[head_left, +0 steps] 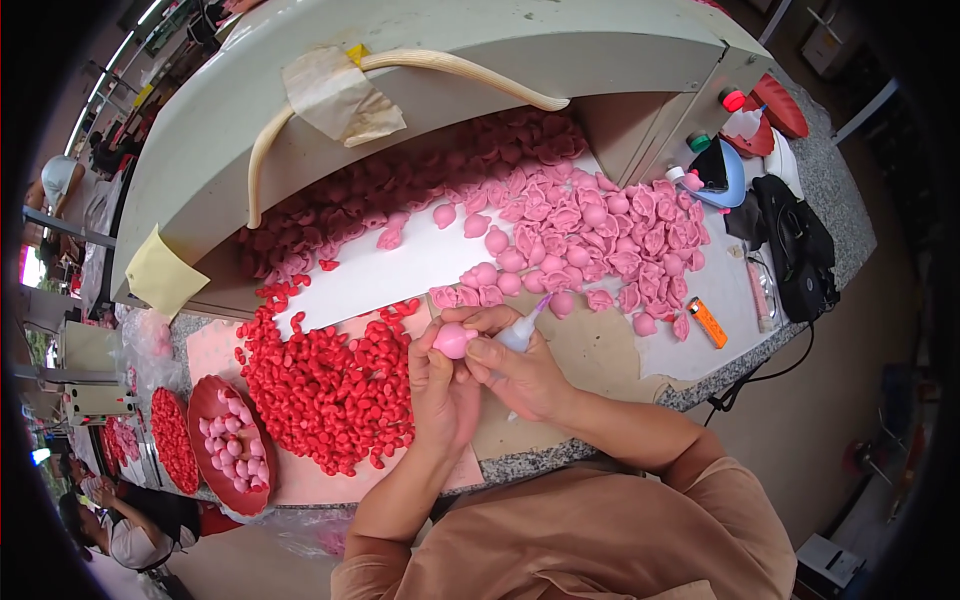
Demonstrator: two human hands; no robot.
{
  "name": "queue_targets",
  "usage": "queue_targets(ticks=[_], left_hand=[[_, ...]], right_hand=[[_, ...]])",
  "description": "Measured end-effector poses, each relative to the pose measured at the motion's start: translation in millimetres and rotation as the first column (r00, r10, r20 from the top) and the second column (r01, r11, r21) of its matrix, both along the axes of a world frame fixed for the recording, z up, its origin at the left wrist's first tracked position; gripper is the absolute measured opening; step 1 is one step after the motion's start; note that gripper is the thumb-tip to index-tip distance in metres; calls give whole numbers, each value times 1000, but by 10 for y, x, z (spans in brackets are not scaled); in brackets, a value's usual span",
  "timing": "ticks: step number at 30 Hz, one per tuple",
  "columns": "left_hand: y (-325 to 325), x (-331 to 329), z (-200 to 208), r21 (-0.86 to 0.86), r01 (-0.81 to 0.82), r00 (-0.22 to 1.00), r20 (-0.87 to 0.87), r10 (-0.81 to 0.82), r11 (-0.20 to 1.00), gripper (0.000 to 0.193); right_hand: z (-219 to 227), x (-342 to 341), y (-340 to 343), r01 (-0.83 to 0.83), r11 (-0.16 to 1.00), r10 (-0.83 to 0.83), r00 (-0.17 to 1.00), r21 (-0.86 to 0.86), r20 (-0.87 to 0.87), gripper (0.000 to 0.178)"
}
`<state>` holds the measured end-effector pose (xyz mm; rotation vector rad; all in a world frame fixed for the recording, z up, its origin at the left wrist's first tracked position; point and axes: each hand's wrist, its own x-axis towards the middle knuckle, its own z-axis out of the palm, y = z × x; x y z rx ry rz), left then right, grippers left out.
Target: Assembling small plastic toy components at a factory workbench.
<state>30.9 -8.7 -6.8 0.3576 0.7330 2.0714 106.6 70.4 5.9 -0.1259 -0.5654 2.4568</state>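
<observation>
Above the bench's front edge, my two hands meet around a round pink rubbery piece (453,341) with a small nub. My left hand (436,392) grips it between thumb and fingers. In my right hand (524,378) rests a small translucent squeeze bottle (517,335) with a thin purple nozzle pointing up and away. The right thumb and fingertips also press close to the pink piece. Just left of my hands spreads a pile of small red pieces (320,400). Beyond them lies a heap of pink petal-shaped pieces (590,230), with round pink ones among them.
A grey arched machine housing (480,45) stands over the far side, more pink pieces under it. To the left, a red tray (212,470) holds round pink pieces. An orange lighter (707,323) and a black bag (797,245) lie right. Another person (130,525) sits far left.
</observation>
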Motion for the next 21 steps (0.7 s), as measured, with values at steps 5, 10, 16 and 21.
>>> queue_targets(ticks=[5, 10, 16, 21], left_hand=[[-15, -7, -22, 8, 14, 1000, 0, -14, 1000, 29], [-8, 3, 1, -1, 9, 1000, -2, -9, 1000, 31], [38, 40, 90, -45, -59, 996, 61, 61, 997, 24], [39, 41, 110, -52, -58, 996, 61, 61, 997, 24]], right_hand=[[19, 2, -4, 6, 1000, -6, 999, 11, 50, 14], [-47, 3, 9, -23, 998, 23, 1000, 53, 14, 17], [-58, -8, 3, -15, 998, 13, 1000, 60, 26, 18], [-62, -14, -4, -6, 998, 5, 1000, 58, 14, 18]])
